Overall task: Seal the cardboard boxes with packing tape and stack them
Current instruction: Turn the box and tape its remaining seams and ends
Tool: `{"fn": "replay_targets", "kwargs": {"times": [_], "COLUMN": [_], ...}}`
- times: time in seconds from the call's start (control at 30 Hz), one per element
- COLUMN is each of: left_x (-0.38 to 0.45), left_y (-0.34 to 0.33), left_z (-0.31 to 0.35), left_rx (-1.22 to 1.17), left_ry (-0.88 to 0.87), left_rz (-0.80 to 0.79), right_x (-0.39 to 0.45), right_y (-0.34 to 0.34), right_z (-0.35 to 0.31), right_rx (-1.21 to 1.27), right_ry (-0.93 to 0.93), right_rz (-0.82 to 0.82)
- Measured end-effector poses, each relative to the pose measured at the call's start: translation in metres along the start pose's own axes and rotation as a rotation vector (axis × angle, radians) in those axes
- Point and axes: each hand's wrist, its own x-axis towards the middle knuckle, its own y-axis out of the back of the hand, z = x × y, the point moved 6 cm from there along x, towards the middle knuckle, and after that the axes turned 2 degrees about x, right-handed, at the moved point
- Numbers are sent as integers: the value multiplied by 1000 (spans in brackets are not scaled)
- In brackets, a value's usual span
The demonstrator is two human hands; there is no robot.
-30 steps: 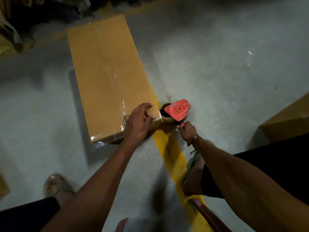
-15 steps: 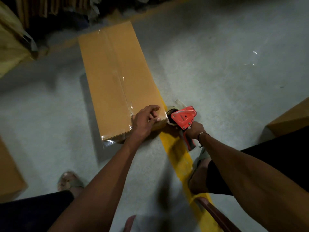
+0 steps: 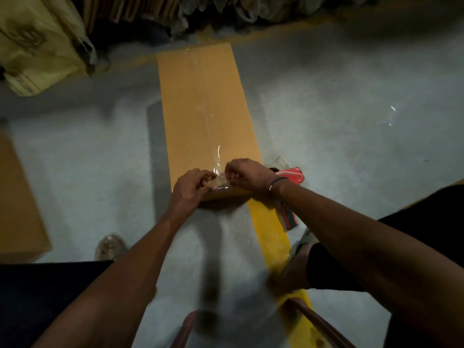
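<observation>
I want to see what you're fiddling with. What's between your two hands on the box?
In the head view, a shiny end of clear tape lies between the left hand and right hand, at the near edge of the cardboard box.

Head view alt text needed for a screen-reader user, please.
Both hands, left hand and right hand, work clear packing tape at the near end of a long cardboard box on the floor. A red tape dispenser lies beside it on a yellow floor line.
</observation>
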Motion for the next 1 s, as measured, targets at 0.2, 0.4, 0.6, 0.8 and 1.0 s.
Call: {"fn": "replay_targets", "kwargs": {"times": [0.2,0.4,0.6,0.8,1.0], "left_x": [-1,-3,-9,-11,14], "left_y": [-15,-28,-23,-15,-17], "left_z": [5,0,-4,-3,28], "left_rx": [484,742,740,602,600], "left_ry": [-98,-291,-374,-235,-58], "left_rz": [-77,-129,-241,-250,-209], "right_x": [7,8,-8,-3,20], "right_y": [-11,-26,-20,-10,-5], "right_z": [0,-4,-3,-2,-13], "right_rx": [-208,-581,-820,-515,-489], "right_ry": [105,371,511,341,194], "right_rz": [-32,-59,-54,-223,-194]}}
